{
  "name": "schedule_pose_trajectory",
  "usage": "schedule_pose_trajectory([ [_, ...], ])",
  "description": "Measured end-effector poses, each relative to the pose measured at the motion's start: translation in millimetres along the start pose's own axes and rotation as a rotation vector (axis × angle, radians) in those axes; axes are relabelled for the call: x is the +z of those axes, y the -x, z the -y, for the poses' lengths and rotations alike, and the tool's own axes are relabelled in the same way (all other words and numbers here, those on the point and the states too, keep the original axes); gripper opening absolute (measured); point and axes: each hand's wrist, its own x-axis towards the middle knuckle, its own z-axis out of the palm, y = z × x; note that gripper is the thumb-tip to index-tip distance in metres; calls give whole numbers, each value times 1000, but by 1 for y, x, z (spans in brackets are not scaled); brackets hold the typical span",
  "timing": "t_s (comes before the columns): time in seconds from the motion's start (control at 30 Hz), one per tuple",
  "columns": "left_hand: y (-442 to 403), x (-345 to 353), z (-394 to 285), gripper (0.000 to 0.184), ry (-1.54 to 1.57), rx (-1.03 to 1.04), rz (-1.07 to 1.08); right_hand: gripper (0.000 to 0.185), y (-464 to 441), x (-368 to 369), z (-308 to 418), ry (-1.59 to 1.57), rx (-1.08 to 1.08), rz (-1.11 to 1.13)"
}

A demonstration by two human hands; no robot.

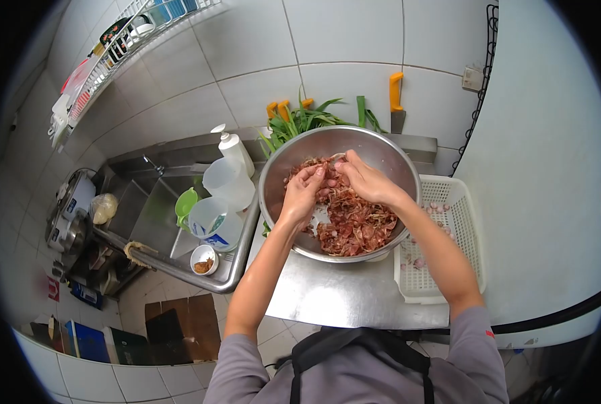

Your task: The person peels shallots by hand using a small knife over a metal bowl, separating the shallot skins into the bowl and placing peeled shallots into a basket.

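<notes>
Shallot-like bulbs (357, 229) lie heaped among papery reddish skins in a wide steel bowl (396, 156), mid-frame, standing at the back of the metal worktop (347, 299). Over the heap, left hand (303, 192) and right hand (364, 180) come together, fingertips bunched narrow; from where I stand I can't tell whether a bulb is pinched between them. Just beside the bowl, right of centre, a white slotted basket (431, 295) holds scattered pinkish bulbs. Green leaves (314, 120) poke up behind the bowl, and an orange-handled knife (396, 97) stands against the tiled wall (354, 34), upper right of centre.
</notes>
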Motion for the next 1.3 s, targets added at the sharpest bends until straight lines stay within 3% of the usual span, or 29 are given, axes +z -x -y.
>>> schedule_pose_trajectory([
  [0.23,-2,-2,3,30,62,72,-41,24,-5,18,-9,-231,-158,-140],
  [0.43,0,-3,3,31,75,51,-64,20,-1,8,1,-308,-25,-90],
  [0.53,1,-4,2,32,101,49,-49,17,11,-5,31,-345,188,13],
  [0.63,6,-2,-3,33,132,36,-24,23,9,-3,22,-193,37,-6],
  [0.73,8,0,-2,34,171,43,-10,24,6,7,15,-294,-52,-63],
  [0.83,9,1,-3,35,158,60,-45,22,9,8,18,-232,12,-128],
  [0.93,13,0,-6,37,131,52,-71,23,8,7,14,-179,-67,-113],
  [1.03,14,-2,-6,38,119,58,-68,28,17,-2,30,-313,94,48],
  [1.3,22,10,-14,36,-31,237,-80,32,31,-2,41,-590,198,12],
])
